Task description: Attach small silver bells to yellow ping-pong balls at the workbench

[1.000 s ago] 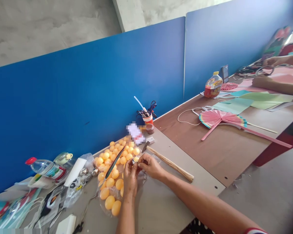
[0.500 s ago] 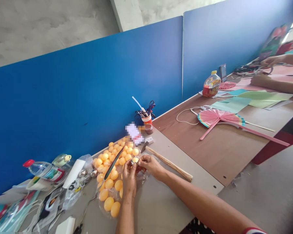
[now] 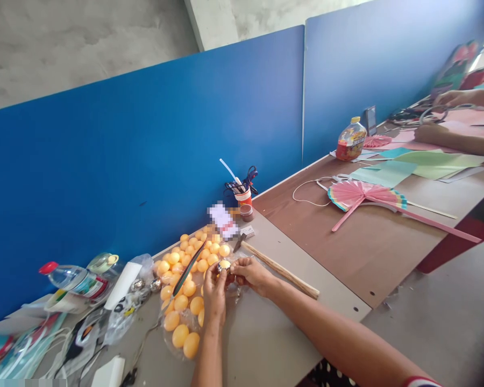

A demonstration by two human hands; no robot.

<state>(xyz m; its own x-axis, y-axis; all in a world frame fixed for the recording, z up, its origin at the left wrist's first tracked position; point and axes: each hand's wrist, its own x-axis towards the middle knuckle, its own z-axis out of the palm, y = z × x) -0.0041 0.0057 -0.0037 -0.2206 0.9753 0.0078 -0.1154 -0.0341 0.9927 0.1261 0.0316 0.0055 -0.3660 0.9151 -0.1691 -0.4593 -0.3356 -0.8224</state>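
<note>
Between my hands is a small orange ball (image 3: 225, 265), partly covered by shiny silver material around its lower side. My left hand (image 3: 215, 293) holds it from below and the left, fingers closed around it. My right hand (image 3: 250, 274) pinches at its right edge, thumb and fingertips together on the silver part. Many plain orange balls (image 3: 180, 336) lie in a clear plastic bag just left of and behind my hands. Long dark tweezers (image 3: 189, 269) rest on top of them. Two silver balls (image 3: 155, 285) sit farther left.
A wooden-handled hammer (image 3: 282, 269) lies right of my hands. Behind stand a pen cup (image 3: 243, 196) and a small round jar (image 3: 247, 213). Bottles (image 3: 78, 280) and plastic bags crowd the left. A pink paper fan (image 3: 361, 194) lies rightward; another person's hands (image 3: 431, 131) work beyond it.
My hands stay close together around the ball, with only slight finger movement. The whole view has shifted a little; the other person's hands have barely moved.
</note>
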